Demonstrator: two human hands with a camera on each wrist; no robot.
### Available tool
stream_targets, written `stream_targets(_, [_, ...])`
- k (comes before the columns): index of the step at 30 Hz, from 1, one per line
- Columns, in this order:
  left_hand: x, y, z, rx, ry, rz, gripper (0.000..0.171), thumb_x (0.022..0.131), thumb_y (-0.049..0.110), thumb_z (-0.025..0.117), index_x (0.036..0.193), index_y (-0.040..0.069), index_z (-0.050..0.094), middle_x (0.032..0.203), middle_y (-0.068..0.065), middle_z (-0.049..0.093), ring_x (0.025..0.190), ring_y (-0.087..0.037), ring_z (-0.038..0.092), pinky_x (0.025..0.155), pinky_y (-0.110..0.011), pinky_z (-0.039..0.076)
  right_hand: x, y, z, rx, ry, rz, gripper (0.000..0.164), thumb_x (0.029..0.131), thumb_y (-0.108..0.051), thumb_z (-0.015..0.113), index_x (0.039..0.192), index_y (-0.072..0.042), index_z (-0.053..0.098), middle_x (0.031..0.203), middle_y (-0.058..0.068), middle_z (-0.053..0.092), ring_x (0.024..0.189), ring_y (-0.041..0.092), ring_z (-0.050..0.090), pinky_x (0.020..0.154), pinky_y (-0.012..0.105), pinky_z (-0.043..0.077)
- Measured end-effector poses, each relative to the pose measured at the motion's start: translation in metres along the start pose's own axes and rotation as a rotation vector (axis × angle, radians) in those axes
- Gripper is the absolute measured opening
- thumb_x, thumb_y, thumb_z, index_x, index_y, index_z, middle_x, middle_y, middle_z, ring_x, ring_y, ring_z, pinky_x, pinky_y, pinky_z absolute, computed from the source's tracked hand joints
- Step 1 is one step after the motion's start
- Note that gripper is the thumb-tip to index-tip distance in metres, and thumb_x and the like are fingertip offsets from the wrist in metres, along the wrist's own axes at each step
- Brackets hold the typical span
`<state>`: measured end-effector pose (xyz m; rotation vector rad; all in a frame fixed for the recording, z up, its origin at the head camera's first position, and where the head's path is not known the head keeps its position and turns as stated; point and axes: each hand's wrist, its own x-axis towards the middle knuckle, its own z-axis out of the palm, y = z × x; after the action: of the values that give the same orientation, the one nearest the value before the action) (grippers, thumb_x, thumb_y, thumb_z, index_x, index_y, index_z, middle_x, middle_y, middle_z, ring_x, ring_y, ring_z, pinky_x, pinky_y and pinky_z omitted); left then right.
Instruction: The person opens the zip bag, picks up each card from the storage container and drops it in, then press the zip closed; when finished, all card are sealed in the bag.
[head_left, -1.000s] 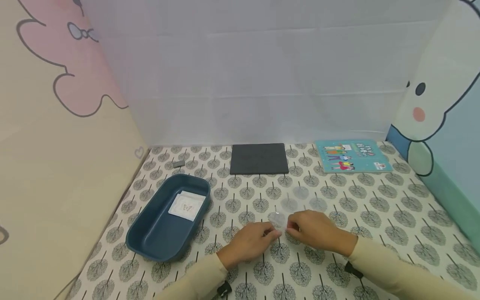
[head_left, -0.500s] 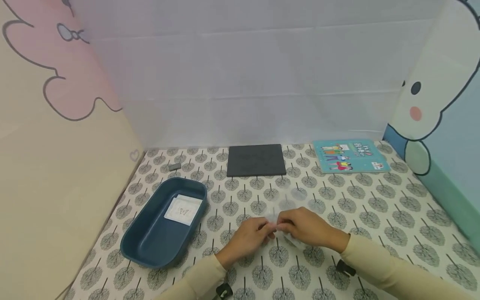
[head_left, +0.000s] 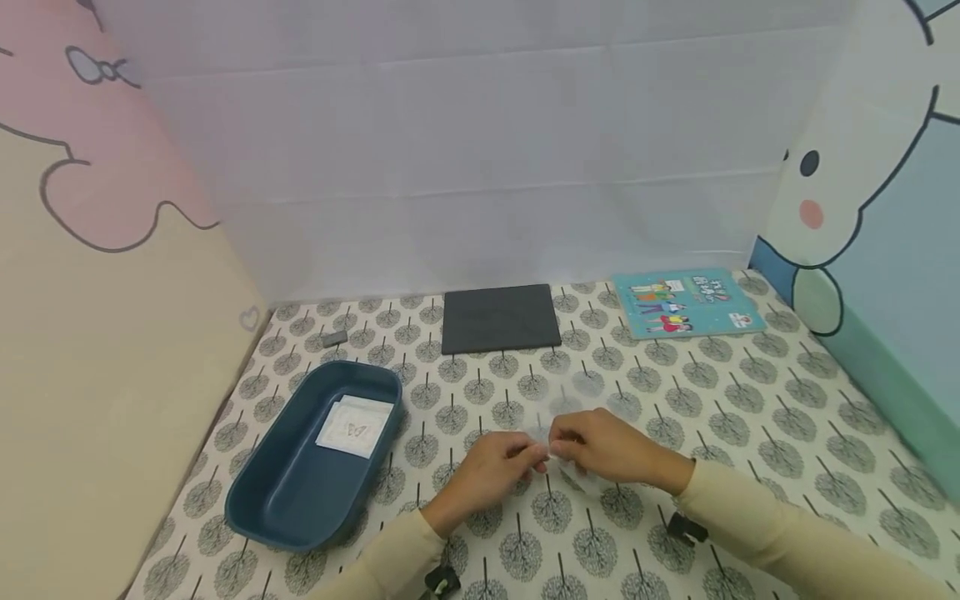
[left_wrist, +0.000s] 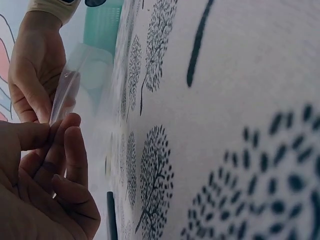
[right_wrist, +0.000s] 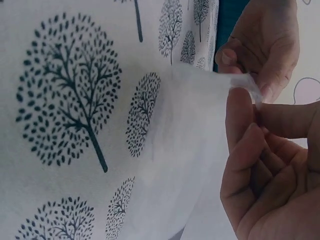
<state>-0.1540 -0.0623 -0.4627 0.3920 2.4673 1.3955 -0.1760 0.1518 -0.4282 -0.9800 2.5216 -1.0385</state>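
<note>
A clear, thin plastic bag [left_wrist: 87,75] hangs between my two hands, its edge pinched at the fingertips. My left hand [head_left: 491,471] grips that edge between thumb and forefinger. Close beside it, my right hand [head_left: 607,450] pinches the same edge with thumb and forefinger. In the right wrist view the bag's translucent sheet [right_wrist: 190,120] spreads down from the fingers over the tree-print cloth. From the head view the bag is hard to make out, and most of it is faint against the cloth.
At the left stands a blue basin [head_left: 288,500] with white printed packets [head_left: 354,427] in it. Behind it lies a small grey block [head_left: 334,338]. A black board [head_left: 501,318] and a blue illustrated book [head_left: 686,304] lie at the back, before the wall sheet [head_left: 480,125].
My hands have come together from slightly apart, and their fingertips now meet at the bag's edge. The whole head view has shifted a little, moving the scene leftward.
</note>
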Motion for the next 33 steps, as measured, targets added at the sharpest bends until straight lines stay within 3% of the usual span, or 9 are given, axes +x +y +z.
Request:
stream_targets(3, [0.001,0.0,0.001,-0.024,0.019,-0.021,0.028,0.099,0.038,0.062,0.084,0.02,0.077,0.074,0.006,0.07,0.066,-0.011,0.061,0.058,-0.028,0.046,0.0,-0.003,0.005,-0.15,0.065,-0.007,0.019,0.1,-0.013,0.061,0.082,-0.018,0.061,0.061,-0.014,0.047,0.05,0.001,0.042,0.049,0.024,0.039])
stream_targets(8, [0.002,0.002,0.001,-0.073,0.053,-0.052,0.025,0.095,0.034,0.064,0.085,0.015,0.078,0.075,0.011,0.07,0.067,-0.011,0.063,0.057,-0.028,0.044,0.001,-0.008,0.012,-0.42,0.23,-0.099,0.021,0.095,-0.01,0.062,0.077,-0.017,0.055,0.056,-0.013,0.037,0.047,0.001,0.031,0.042,0.022,0.03])
stream_targets(13, [-0.001,0.002,0.0,-0.071,0.055,-0.058,0.023,0.091,0.027,0.066,0.074,0.015,0.074,0.07,0.008,0.068,0.061,-0.011,0.057,0.054,-0.027,0.042,0.004,-0.006,0.005,-0.555,0.394,-0.135,0.024,0.087,-0.004,0.06,0.071,-0.017,0.047,0.052,-0.013,0.029,0.045,0.001,0.024,0.039,0.021,0.024])
stream_targets(16, [-0.003,0.001,-0.002,-0.051,0.057,-0.063,0.022,0.087,0.024,0.065,0.068,0.016,0.071,0.067,0.007,0.066,0.056,-0.011,0.052,0.049,-0.026,0.039,0.003,-0.004,-0.002,-0.584,0.435,-0.125,0.021,0.087,-0.003,0.061,0.074,-0.015,0.051,0.053,-0.013,0.03,0.045,0.001,0.023,0.039,0.022,0.024])
stream_targets(19, [-0.003,0.001,-0.005,-0.027,0.068,-0.068,0.021,0.085,0.022,0.063,0.066,0.015,0.069,0.063,0.005,0.063,0.052,-0.011,0.048,0.046,-0.027,0.037,0.002,-0.007,-0.007,-0.551,0.382,-0.139,0.012,0.088,-0.001,0.062,0.085,-0.013,0.058,0.054,-0.013,0.036,0.045,0.001,0.026,0.039,0.022,0.027])
stream_targets(22, [-0.002,0.002,-0.006,0.007,0.089,-0.065,0.024,0.085,0.022,0.061,0.063,0.015,0.063,0.058,0.005,0.057,0.049,-0.011,0.045,0.044,-0.027,0.036,0.002,-0.013,-0.008,-0.538,0.275,-0.196,0.016,0.087,0.001,0.06,0.092,-0.012,0.065,0.063,-0.011,0.049,0.045,0.001,0.031,0.04,0.021,0.031])
stream_targets(26, [-0.001,0.006,-0.005,0.075,0.1,-0.057,0.028,0.087,0.023,0.058,0.06,0.018,0.052,0.053,0.007,0.048,0.046,-0.01,0.042,0.043,-0.027,0.036,0.002,-0.02,-0.005,-0.592,0.161,-0.28,0.025,0.083,0.003,0.059,0.086,-0.016,0.074,0.076,-0.009,0.059,0.047,0.002,0.037,0.04,0.019,0.032])
stream_targets(33, [-0.001,0.008,-0.002,0.151,0.103,-0.048,0.028,0.093,0.036,0.058,0.071,0.019,0.054,0.061,0.006,0.05,0.052,-0.011,0.046,0.047,-0.028,0.039,0.004,-0.026,-0.006,-0.653,0.105,-0.365,0.022,0.071,-0.005,0.083,0.081,-0.02,0.071,0.078,-0.011,0.057,0.062,0.003,0.051,0.047,0.019,0.041])
